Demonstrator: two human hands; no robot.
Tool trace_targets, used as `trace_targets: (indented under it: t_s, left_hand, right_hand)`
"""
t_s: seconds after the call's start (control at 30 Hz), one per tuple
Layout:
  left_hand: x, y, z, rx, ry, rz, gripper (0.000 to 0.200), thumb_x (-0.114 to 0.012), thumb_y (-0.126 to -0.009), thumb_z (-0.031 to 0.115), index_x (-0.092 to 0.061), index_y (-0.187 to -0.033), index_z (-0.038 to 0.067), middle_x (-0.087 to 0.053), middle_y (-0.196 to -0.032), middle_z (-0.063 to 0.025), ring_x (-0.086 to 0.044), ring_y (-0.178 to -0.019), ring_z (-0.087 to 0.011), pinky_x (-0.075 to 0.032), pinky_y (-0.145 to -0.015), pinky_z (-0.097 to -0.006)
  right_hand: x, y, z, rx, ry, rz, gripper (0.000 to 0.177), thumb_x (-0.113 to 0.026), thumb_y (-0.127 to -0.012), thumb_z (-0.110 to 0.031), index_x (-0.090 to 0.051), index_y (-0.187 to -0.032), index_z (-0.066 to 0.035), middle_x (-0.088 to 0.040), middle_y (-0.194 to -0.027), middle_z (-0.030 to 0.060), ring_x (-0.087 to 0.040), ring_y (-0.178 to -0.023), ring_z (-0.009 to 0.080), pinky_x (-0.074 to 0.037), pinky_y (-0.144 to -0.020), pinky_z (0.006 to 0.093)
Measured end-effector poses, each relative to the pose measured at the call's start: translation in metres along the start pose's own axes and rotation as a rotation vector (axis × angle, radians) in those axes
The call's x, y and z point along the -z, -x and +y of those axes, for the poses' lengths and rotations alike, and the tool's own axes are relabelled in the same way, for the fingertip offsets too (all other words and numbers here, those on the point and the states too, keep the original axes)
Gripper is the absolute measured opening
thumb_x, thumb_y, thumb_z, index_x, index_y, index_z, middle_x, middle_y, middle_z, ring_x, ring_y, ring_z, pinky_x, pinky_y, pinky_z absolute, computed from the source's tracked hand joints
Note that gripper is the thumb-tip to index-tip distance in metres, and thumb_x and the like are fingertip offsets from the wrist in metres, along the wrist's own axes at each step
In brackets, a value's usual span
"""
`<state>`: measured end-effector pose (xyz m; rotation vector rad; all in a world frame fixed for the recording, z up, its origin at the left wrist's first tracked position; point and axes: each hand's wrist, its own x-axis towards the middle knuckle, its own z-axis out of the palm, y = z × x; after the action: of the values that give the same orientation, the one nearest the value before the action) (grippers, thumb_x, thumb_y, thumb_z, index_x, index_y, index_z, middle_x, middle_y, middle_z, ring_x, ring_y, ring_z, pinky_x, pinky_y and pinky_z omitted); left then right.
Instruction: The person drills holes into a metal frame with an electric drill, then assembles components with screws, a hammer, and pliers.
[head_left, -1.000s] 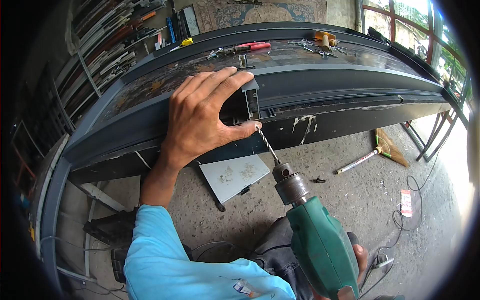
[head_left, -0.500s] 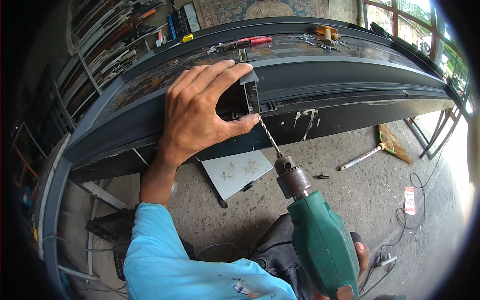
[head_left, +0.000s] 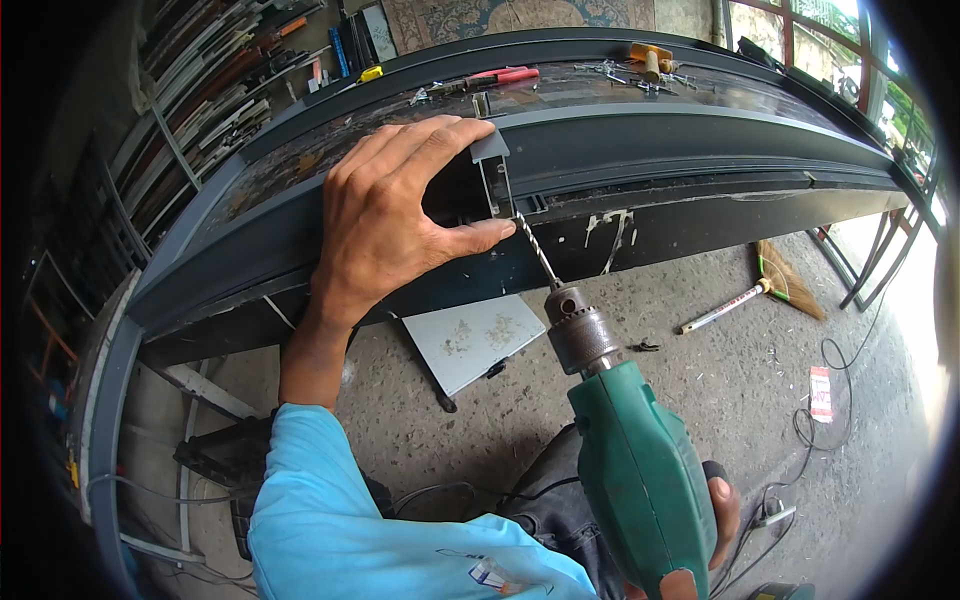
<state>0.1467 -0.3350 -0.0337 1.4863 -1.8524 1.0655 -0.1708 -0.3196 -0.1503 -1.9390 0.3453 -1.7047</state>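
My left hand (head_left: 385,205) is clamped round the end of a dark grey metal profile (head_left: 490,147), fingers over its top and thumb along its lower edge. A green power drill (head_left: 640,465) points up and away from me, with my right hand (head_left: 724,520) wrapped round its handle, mostly hidden behind the body. From its metal chuck (head_left: 583,335) sticks a long drill bit (head_left: 538,252). The bit's tip is right at the profile's lower edge, beside my left thumb tip. Behind the profile runs a long grey metal frame piece (head_left: 680,150) along the bench edge.
Red-handled pliers (head_left: 505,75), loose screws (head_left: 650,87) and a yellow-handled tool (head_left: 652,62) lie on the bench. Below, a pale panel (head_left: 475,340) and a broom (head_left: 730,305) rest on the concrete floor. A cable (head_left: 800,440) runs at the right.
The drill and its bit have shifted slightly up and left in view. My left hand and the profile end have moved a little to the left, grip unchanged.
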Motion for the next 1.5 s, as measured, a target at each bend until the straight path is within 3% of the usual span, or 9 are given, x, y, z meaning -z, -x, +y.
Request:
trace_targets:
  t_s: [1.0, 1.1, 1.23, 1.3, 1.37, 1.5]
  left_hand:
    - [0.001, -0.001, 0.002, 0.014, 0.047, 0.008, 0.07, -0.088, -0.05, 0.033, -0.063, -0.112, 0.011, -0.066, -0.108, -0.0091, -0.063, -0.096, -0.0271, -0.05, -0.086, -0.0394]
    - [0.002, -0.002, 0.003, 0.016, 0.047, 0.003, 0.07, -0.088, -0.05, 0.034, -0.063, -0.112, 0.011, -0.065, -0.108, -0.0096, -0.063, -0.097, -0.0277, -0.049, -0.087, -0.0405]
    - [0.004, -0.005, 0.005, 0.028, 0.047, -0.02, 0.071, -0.088, -0.05, 0.036, -0.062, -0.111, 0.01, -0.065, -0.107, -0.0106, -0.062, -0.099, -0.0287, -0.048, -0.089, -0.0417]
    - [0.004, -0.005, 0.005, 0.029, 0.041, -0.034, 0.071, -0.088, -0.05, 0.035, -0.062, -0.111, 0.009, -0.065, -0.107, -0.0107, -0.062, -0.099, -0.0291, -0.048, -0.089, -0.0415]
    - [0.003, -0.005, 0.004, 0.045, 0.053, -0.038, 0.071, -0.088, -0.05, 0.035, -0.062, -0.111, 0.009, -0.065, -0.108, -0.0107, -0.062, -0.099, -0.0292, -0.048, -0.089, -0.0413]
    - [0.004, -0.006, 0.006, 0.041, 0.044, -0.03, 0.07, -0.088, -0.05, 0.034, -0.062, -0.11, 0.009, -0.065, -0.108, -0.0103, -0.062, -0.098, -0.0289, -0.048, -0.088, -0.0407]
  right_hand:
    - [-0.017, -0.009, -0.031, 0.03, 0.213, -0.192, 0.046, -0.066, -0.076, 0.002, -0.053, -0.12, 0.009, -0.063, -0.083, 0.024, -0.061, -0.061, 0.0277, -0.048, -0.054, 0.0338]
    - [-0.016, -0.009, -0.031, 0.044, 0.234, -0.292, 0.052, -0.065, -0.075, -0.004, -0.052, -0.125, 0.002, -0.061, -0.099, 0.0302, -0.062, -0.071, 0.0338, -0.05, -0.061, 0.0359]
    - [-0.019, -0.013, -0.043, 0.02, 0.289, -0.32, 0.054, -0.061, -0.076, -0.006, -0.05, -0.129, 0.001, -0.06, -0.102, 0.031, -0.063, -0.075, 0.0357, -0.051, -0.065, 0.0381]
    - [-0.019, -0.017, -0.05, -0.018, 0.3, -0.351, 0.057, -0.064, -0.075, -0.006, -0.05, -0.13, 0.0, -0.061, -0.1, 0.0294, -0.063, -0.074, 0.0348, -0.051, -0.065, 0.0382]
    - [-0.023, -0.021, -0.055, -0.073, 0.302, -0.304, 0.053, -0.075, -0.074, -0.015, -0.055, -0.119, 0.002, -0.065, -0.085, 0.0189, -0.066, -0.074, 0.0299, -0.051, -0.066, 0.0367]
    - [-0.027, -0.033, -0.046, -0.011, 0.226, -0.239, 0.055, -0.075, -0.07, -0.01, -0.054, -0.12, 0.002, -0.064, -0.079, 0.018, -0.064, -0.062, 0.0274, -0.05, -0.058, 0.0346]
